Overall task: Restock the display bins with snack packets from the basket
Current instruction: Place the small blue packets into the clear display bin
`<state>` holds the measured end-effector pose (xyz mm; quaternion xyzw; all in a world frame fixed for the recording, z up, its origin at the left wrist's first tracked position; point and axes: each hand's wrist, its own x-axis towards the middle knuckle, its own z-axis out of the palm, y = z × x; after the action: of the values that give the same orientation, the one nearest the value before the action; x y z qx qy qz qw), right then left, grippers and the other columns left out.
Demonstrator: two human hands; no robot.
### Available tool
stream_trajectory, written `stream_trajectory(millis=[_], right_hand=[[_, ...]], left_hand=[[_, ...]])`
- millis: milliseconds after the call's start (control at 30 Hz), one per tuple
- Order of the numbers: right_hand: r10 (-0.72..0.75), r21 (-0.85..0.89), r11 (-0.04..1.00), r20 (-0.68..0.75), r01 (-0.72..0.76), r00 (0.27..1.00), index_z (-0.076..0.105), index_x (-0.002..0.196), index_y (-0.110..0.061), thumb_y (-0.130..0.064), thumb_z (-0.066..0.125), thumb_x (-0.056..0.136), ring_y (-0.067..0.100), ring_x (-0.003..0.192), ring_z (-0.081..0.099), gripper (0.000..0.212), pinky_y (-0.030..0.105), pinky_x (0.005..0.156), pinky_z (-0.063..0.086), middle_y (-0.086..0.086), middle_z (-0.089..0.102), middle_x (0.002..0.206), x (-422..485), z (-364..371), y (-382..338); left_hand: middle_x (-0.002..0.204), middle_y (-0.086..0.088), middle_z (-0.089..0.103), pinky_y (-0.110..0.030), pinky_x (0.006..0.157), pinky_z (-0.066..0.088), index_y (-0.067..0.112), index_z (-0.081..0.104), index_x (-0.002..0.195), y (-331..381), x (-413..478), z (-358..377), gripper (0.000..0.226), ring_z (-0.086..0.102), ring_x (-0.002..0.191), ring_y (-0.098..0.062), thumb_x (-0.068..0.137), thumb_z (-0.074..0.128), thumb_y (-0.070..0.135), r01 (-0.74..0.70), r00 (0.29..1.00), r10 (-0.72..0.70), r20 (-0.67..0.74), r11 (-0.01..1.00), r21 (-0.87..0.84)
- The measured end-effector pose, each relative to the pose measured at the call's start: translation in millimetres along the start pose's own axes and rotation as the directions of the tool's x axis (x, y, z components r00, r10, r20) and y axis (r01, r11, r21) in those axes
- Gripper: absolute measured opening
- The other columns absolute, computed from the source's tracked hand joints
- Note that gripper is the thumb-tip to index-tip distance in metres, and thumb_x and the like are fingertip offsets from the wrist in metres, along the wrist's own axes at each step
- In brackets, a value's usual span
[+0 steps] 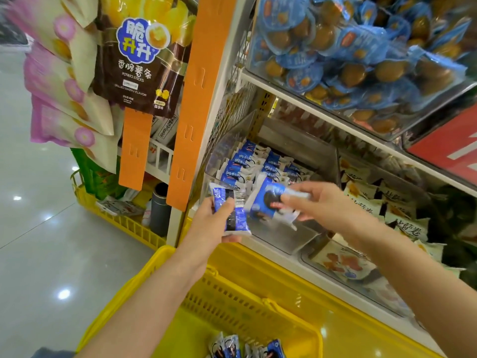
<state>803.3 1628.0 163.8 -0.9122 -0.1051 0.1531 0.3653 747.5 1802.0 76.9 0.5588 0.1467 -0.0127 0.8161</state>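
Where my feed begins at the far left, glossy pink-and-cream snack bags [64, 81] hang in a column above a yellow slatted plastic crate [121, 220] on the grey floor. Beside them I see a dark brown potato-stick bag [134, 68] and then a tall orange slotted strip [196, 99] running down the shelf post. Just right of that strip the left hand [214, 223] grips a small stack of blue-and-white snack packets [238, 220], thumb curled over the barcoded top one, held at the front left corner of the bin. Below it sits the yellow lattice-walled plastic basket [232, 303], with a few loose blue-and-white packets [227, 346] on its floor at the bottom edge of the view. The clear-walled display bin [284, 239] on the middle shelf holds neat rows of the same packets [247, 166] at its back, while its front floor is bare. Over that front part the right hand [317, 202] pinches a single blue-and-white cookie packet [268, 205] by one end, blurred and tilted. Further right I make out an upper clear bin of blue-wrapped brown snacks [348, 47], a neighbouring bin of cream-and-yellow packets [392, 202], and a red sign [444, 148].
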Motion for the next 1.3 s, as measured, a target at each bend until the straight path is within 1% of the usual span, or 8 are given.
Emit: stream_trajectory(millis=[133,367,500,667,867,1000,1133,1300], right_hand=[[0.001,-0.152,0.988,-0.236,-0.037,0.972,0.060,0.110,-0.023,-0.036,0.065,0.084,0.008,0.074,0.062,0.030,0.020,0.064,0.048,-0.005,0.063,0.098,32,-6,5],[0.044,-0.265,0.964,0.134,-0.007,0.990,0.062,0.084,-0.022,-0.020,0.062,0.089,0.010,0.079,0.060,0.005,0.014,0.061,0.049,-0.004,0.061,0.091,67,16,21],[0.088,-0.398,0.917,0.154,-0.020,0.984,0.068,0.093,-0.011,-0.035,0.045,0.097,0.015,0.078,0.057,0.033,0.023,0.071,0.047,0.012,0.065,0.091,69,17,22],[-0.196,-0.134,0.976,-0.220,0.170,0.956,0.058,0.101,-0.030,-0.042,0.039,0.096,0.004,0.081,0.063,0.023,0.023,0.067,0.050,-0.016,0.065,0.093,42,27,9],[-0.212,0.024,0.976,-0.134,0.217,0.968,0.066,0.092,-0.030,-0.037,0.051,0.092,0.005,0.072,0.064,0.016,0.027,0.065,0.056,-0.015,0.067,0.086,13,40,-7],[-0.268,0.029,0.955,-0.336,0.294,0.903,0.064,0.089,-0.020,-0.027,0.068,0.083,0.008,0.082,0.064,0.010,0.026,0.076,0.054,-0.010,0.067,0.088,3,39,-8],[-0.589,-0.370,0.791,-0.244,0.487,0.771,0.065,0.083,-0.015,-0.013,0.073,0.078,0.008,0.090,0.062,0.009,0.030,0.077,0.053,-0.008,0.067,0.093,-18,49,3],[-0.802,-0.689,0.442,-0.016,0.574,0.598,0.071,0.081,-0.015,-0.009,0.077,0.074,0.020,0.104,0.065,0.011,0.030,0.071,0.059,0.003,0.069,0.104,-35,58,20]], left_hand=[[0.099,-0.002,0.061,-0.022,0.052,0.054,0.021,0.045,0.119,1,5,-4,0.023,0.063,0.074,-0.014,0.096,0.046,0.028,-0.004,0.995,0.002,-0.101,1.000,-0.025],[0.093,0.001,0.062,-0.020,0.048,0.055,0.022,0.047,0.113,3,8,-6,0.017,0.064,0.068,-0.011,0.096,0.047,0.026,-0.033,0.995,0.029,-0.100,0.999,-0.037],[0.097,-0.001,0.062,-0.025,0.054,0.055,0.021,0.047,0.113,8,8,-4,0.019,0.065,0.070,-0.013,0.095,0.050,0.018,-0.032,0.997,0.025,-0.076,0.996,-0.087],[0.105,-0.001,0.064,-0.027,0.065,0.059,0.023,0.048,0.118,6,4,-2,0.030,0.070,0.077,-0.015,0.091,0.055,0.012,-0.074,0.995,0.080,0.059,0.993,-0.097],[0.105,0.000,0.066,-0.026,0.069,0.057,0.020,0.051,0.112,3,-3,8,0.026,0.070,0.080,-0.017,0.088,0.058,0.019,-0.156,0.978,0.149,0.145,0.987,0.044],[0.106,-0.002,0.061,-0.026,0.072,0.055,0.020,0.050,0.115,-1,-1,9,0.024,0.066,0.085,-0.015,0.092,0.052,0.027,-0.087,0.996,0.087,0.017,0.996,0.028],[0.088,-0.011,0.070,-0.033,0.067,0.054,0.006,0.062,0.101,0,-2,15,0.034,0.067,0.076,-0.022,0.096,0.042,0.033,0.143,0.979,-0.094,0.184,0.950,-0.277],[0.098,-0.007,0.072,-0.029,0.074,0.054,0.007,0.059,0.115,0,-7,20,0.025,0.069,0.089,-0.015,0.093,0.049,0.010,0.051,0.987,-0.006,0.163,0.959,-0.277]])
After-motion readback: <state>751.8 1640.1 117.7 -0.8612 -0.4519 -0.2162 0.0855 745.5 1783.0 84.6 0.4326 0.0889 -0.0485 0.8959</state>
